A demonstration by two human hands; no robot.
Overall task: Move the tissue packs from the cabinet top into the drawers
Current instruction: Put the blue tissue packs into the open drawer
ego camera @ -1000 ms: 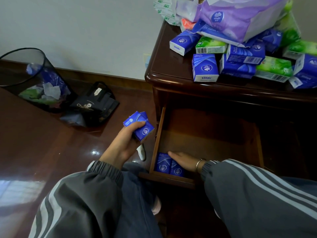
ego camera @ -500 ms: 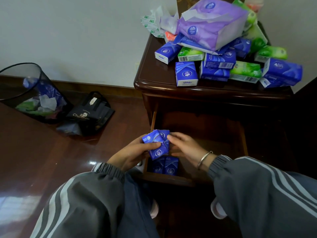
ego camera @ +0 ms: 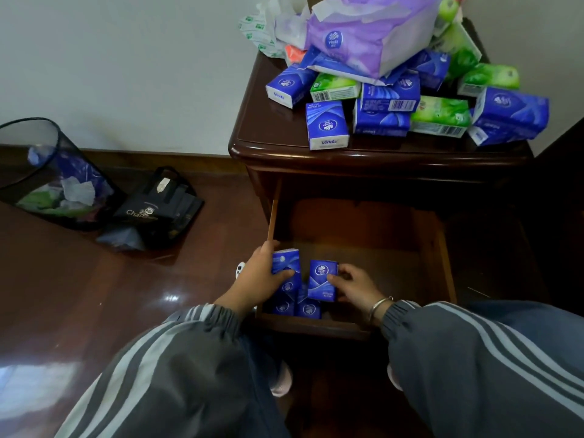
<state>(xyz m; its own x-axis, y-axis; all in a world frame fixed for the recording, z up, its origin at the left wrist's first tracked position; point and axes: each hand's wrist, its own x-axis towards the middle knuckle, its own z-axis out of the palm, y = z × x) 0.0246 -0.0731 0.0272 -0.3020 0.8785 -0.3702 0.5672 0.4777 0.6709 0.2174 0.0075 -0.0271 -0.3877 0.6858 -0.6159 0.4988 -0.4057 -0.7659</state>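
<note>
left hand (ego camera: 257, 279) grips blue pack (ego camera: 286, 263) | right hand (ego camera: 354, 287) pinches second blue pack (ego camera: 322, 279) | both over open drawer (ego camera: 442, 248) | hands apart

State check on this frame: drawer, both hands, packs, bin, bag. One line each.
drawer: pulled open.
left hand: grips a blue pack over the drawer's front left corner.
right hand: grips a second blue pack beside it.
stored packs: at least two, standing in that corner.
cabinet-top packs: heaped, not yet moved.
purple pack: on the heap, looks opened.
bin: part filled.
black bag: slumped on the floor.
</note>
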